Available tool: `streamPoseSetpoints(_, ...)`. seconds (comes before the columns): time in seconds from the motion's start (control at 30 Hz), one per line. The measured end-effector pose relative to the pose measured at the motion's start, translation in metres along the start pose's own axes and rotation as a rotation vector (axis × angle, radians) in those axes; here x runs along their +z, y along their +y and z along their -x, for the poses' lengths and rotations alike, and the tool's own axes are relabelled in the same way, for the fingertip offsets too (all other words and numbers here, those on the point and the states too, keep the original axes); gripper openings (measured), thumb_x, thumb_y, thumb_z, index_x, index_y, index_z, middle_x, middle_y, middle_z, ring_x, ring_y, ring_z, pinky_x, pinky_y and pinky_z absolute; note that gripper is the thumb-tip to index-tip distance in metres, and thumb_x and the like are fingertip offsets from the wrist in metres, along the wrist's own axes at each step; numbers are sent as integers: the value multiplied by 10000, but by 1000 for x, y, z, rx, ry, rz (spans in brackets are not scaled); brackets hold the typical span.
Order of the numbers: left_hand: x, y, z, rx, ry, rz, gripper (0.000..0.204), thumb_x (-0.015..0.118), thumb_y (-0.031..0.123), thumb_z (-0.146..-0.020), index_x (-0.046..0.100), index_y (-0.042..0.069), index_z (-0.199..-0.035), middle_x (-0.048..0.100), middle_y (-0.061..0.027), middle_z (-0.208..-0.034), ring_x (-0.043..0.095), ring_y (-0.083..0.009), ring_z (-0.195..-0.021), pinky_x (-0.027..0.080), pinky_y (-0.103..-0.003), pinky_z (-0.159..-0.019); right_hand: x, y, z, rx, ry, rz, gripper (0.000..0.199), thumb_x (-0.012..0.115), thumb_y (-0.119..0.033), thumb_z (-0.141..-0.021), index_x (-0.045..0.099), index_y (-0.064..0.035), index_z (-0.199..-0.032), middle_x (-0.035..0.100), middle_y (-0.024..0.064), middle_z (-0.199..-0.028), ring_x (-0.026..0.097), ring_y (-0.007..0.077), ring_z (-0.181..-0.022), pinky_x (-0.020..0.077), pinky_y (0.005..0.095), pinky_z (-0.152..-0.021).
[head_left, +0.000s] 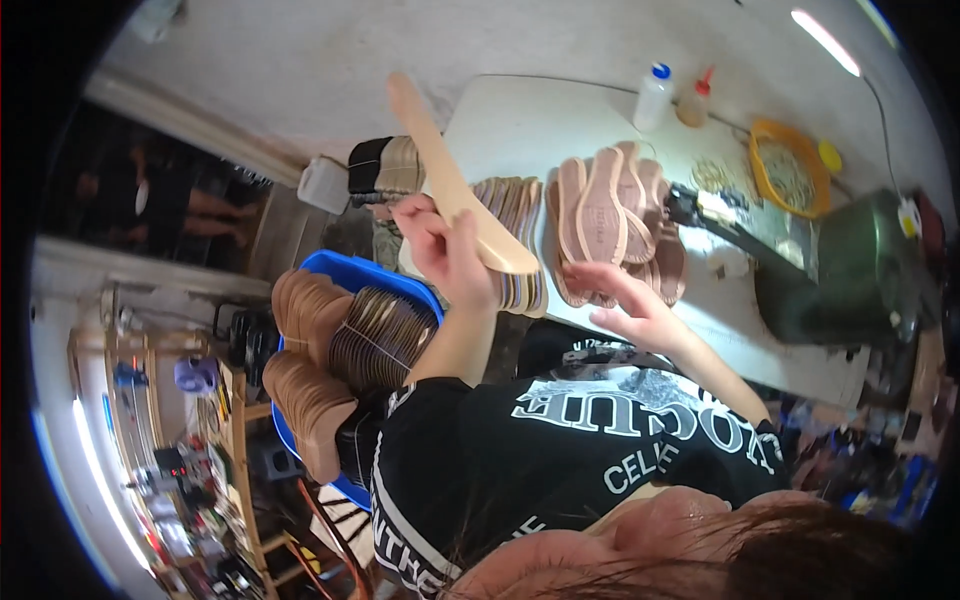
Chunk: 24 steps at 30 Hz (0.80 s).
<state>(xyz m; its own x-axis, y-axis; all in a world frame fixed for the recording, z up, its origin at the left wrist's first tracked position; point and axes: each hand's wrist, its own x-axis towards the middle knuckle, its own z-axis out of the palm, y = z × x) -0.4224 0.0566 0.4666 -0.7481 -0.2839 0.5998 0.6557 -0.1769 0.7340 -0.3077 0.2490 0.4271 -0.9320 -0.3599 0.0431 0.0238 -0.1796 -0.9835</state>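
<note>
Two hands over white table (520, 120), insole stacks (610, 215), cluttered workshop shelves (215, 440)

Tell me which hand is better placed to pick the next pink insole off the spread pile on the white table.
Right. The right hand is open and already at the near edge of the pink insoles, while the left hand is occupied holding up a tan insole.
</note>
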Motion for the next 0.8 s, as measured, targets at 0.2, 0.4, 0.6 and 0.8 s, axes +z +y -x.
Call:
streamPoseSetpoints(0.2,19,18,96,-61,-481,60,250,648,-38,-748,445,73,-655,460,-114,-1023,487,-194,-873,413,-307,-779,33,-17,35,-266,206,646,839,768,-95,-749,312,-23,-1449,440,192,-1410,440,332,-1302,352,400,-1080)
streamPoseSetpoints(0.4,-34,-20,62,283,-740,-400,271,665,230,-852,640,28,-1031,590,-163,-1114,569,-266,-961,442,-374,-880,45,21,40,-559,315,375,625,570,60,-862,374,-44,-1446,564,167,-1280,586,248,-1119,467,320,-918)
streamPoseSetpoints(0.6,48,-42,72,-140,-979,58,332,662,230,-856,600,21,-1106,588,-157,-1132,577,-262,-967,452,-372,-881,46,20,45,-429,357,27,438,587,-69,-922,484,-17,-1345,587,35,-1188,512,99,-1077,438,264,-921)
streamPoseSetpoints(0.8,66,-53,72,-725,-1060,289,415,659,230,-861,552,12,-1197,585,-150,-1153,587,-257,-974,464,-369,-882,1,10,28,-165,114,-580,298,507,-317,-1008,603,-44,-1077,639,36,-1009,616,134,-927,483,324,-868)
